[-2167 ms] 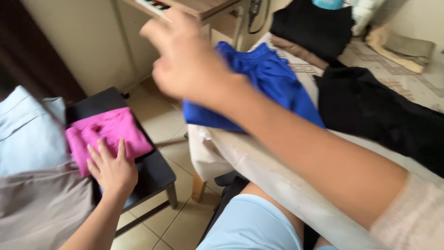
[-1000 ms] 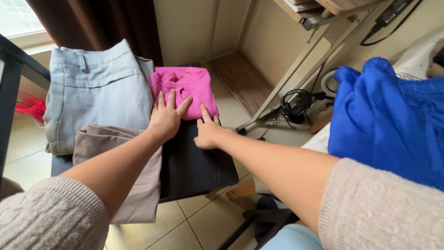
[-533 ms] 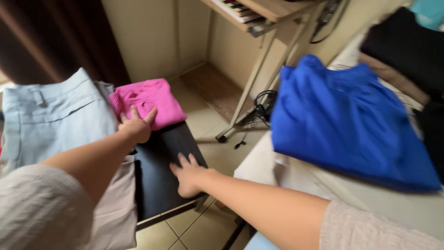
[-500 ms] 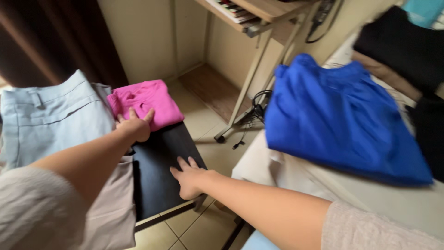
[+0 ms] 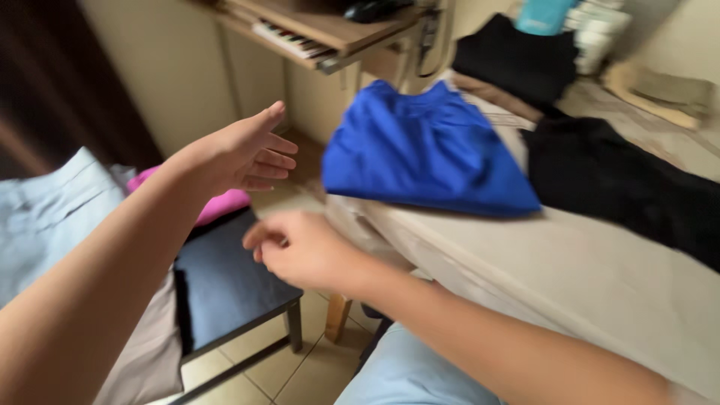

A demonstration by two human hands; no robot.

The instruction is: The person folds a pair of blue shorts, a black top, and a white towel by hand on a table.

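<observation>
Above the black stool (image 5: 225,281) | your left hand (image 5: 244,154) and right hand (image 5: 300,251) have lifted off it, grips loose and empty | pink folded garment (image 5: 217,204) stays there (half hidden) | blue garment (image 5: 424,150) on bed, nearer now.

The pink garment (image 5: 217,206) is mostly hidden behind the left hand (image 5: 244,154); beside it, the right hand (image 5: 300,251) is blurred, its fingers indistinct.

open air btwn hands (image 5: 247,154) & blue garment (image 5: 424,150).
</observation>
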